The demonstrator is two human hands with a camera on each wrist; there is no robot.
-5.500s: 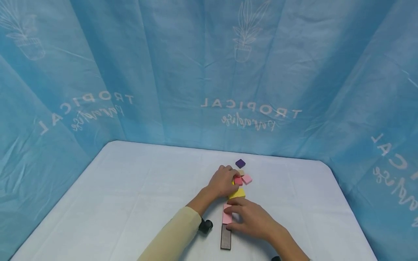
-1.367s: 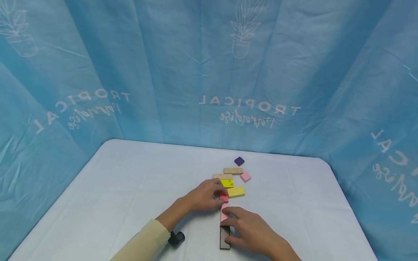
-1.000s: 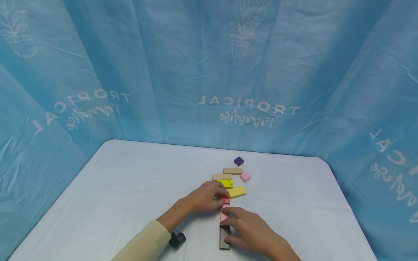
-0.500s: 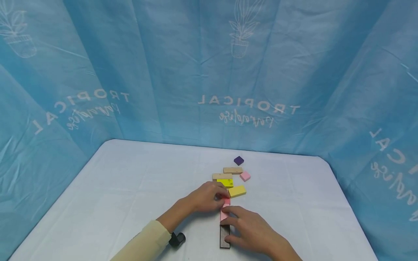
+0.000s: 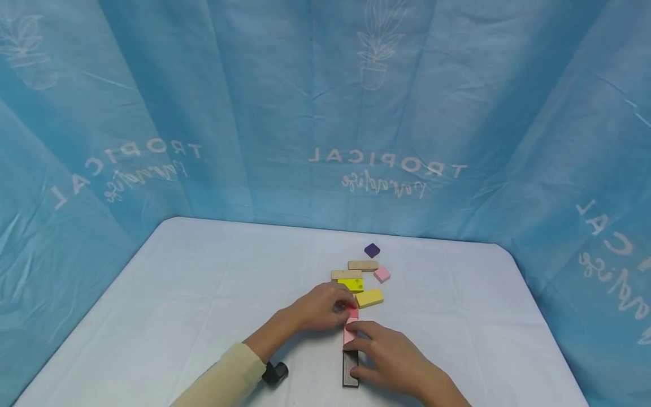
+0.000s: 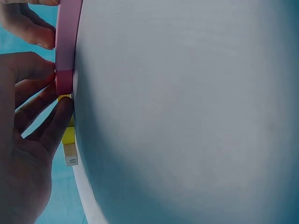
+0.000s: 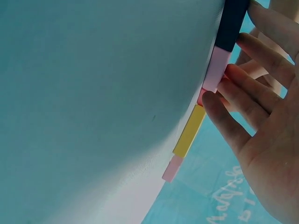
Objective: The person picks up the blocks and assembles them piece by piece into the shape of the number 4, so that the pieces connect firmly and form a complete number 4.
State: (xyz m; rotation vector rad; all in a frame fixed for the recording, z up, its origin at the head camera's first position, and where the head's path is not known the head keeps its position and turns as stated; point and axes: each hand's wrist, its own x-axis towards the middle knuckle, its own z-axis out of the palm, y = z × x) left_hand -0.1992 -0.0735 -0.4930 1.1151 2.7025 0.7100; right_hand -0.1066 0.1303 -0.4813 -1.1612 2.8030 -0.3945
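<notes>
In the head view my left hand (image 5: 319, 307) pinches a small red block (image 5: 353, 312) at the far end of a pink block (image 5: 348, 337). A dark grey-brown block (image 5: 350, 363) continues this row toward me. The left wrist view has the red block (image 6: 64, 83) end to end with the pink one. Over the pink and dark blocks, my right hand (image 5: 389, 356) rests its spread fingertips. In the right wrist view its fairly straight fingers lie along the row, the lowest finger (image 7: 219, 112) covering part of the red block.
Beyond the row lie a yellow block (image 5: 369, 298), a bright yellow block (image 5: 351, 284), two wooden blocks (image 5: 347, 275), a small pink block (image 5: 382, 274) and a purple block (image 5: 372, 250). The white table (image 5: 229, 271) meets a blue curtain (image 5: 254, 113).
Since the oldest frame, my left hand has brought the red block toward me, from beside the small pink block to the row's far end. Lately both hands have hardly moved.
</notes>
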